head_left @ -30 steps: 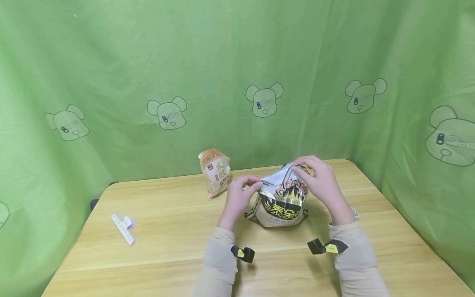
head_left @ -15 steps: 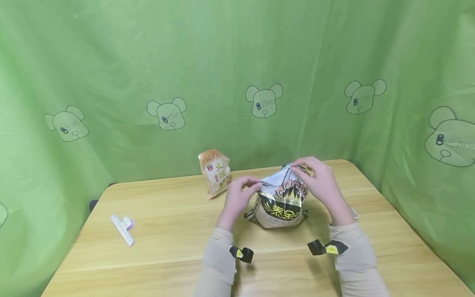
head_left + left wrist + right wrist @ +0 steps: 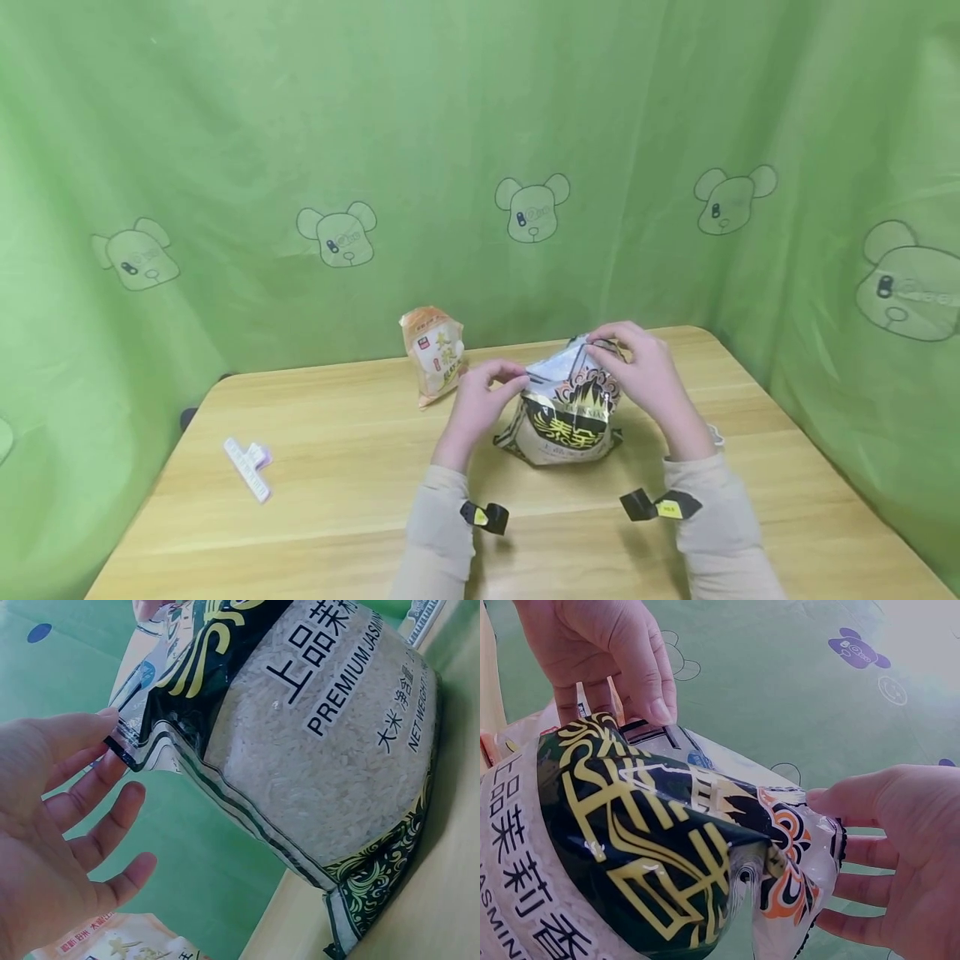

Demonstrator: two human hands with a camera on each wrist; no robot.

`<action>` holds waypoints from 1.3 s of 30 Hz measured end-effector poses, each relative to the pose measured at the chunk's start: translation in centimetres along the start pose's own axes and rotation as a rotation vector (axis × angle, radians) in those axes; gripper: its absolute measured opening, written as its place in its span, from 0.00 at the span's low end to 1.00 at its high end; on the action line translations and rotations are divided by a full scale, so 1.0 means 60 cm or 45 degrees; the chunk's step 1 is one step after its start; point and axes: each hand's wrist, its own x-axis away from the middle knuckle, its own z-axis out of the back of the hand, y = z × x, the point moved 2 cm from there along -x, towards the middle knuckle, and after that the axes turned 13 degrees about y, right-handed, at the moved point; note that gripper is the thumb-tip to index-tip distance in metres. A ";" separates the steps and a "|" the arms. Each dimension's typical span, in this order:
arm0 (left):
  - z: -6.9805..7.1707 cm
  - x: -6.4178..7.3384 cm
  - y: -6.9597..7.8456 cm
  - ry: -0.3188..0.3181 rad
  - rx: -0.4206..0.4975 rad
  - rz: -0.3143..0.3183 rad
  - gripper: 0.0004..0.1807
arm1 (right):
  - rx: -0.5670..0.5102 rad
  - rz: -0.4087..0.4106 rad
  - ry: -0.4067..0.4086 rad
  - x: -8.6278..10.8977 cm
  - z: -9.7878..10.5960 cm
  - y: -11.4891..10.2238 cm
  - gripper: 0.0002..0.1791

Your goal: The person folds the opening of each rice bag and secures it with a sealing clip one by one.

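Observation:
A bag of rice (image 3: 566,421), clear plastic with black, gold and orange print, stands on the table with its top folded over. My left hand (image 3: 483,400) pinches the left corner of the bag's upper part between thumb and forefinger. In the left wrist view the other fingers (image 3: 112,832) of that hand spread away from the plastic, and white grains show through the bag. My right hand (image 3: 637,362) pinches the top right corner, thumb in front. From the right wrist camera, its fingers (image 3: 862,889) lie behind the crinkled top edge.
Behind and left of the rice bag a smaller orange and white packet (image 3: 435,354) stands near the table's back edge. A white and purple bag clip (image 3: 249,468) lies on the left of the wooden table (image 3: 337,517). A small white object (image 3: 716,435) shows partly behind the right wrist. Green curtains surround the table.
Both hands keep their pinch on the rice bag's top, almost still. The whole head view has shifted slightly, with the scene sitting a little lower.

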 end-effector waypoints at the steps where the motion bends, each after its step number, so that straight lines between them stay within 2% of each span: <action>1: 0.001 0.000 -0.001 -0.001 -0.005 0.001 0.09 | -0.004 -0.006 -0.009 0.000 -0.001 0.001 0.14; 7: 0.006 -0.002 -0.006 -0.028 -0.018 0.024 0.10 | -0.019 -0.006 -0.007 0.001 -0.007 0.004 0.14; 17: 0.023 -0.008 -0.006 -0.006 -0.017 0.019 0.11 | -0.021 -0.009 -0.026 -0.008 -0.016 0.003 0.15; 22: 0.038 -0.008 -0.004 0.035 0.002 0.016 0.11 | -0.021 -0.020 -0.043 -0.006 -0.016 0.006 0.15; 29: 0.067 -0.016 -0.002 0.114 0.053 0.013 0.12 | -0.011 0.031 -0.022 -0.010 -0.011 0.003 0.14; 34: 0.095 -0.019 -0.006 0.186 0.078 0.062 0.12 | -0.013 0.029 -0.027 -0.011 -0.012 0.001 0.14; 39: 0.129 -0.019 -0.020 0.276 0.044 0.112 0.12 | -0.012 0.011 -0.038 -0.008 -0.012 0.002 0.14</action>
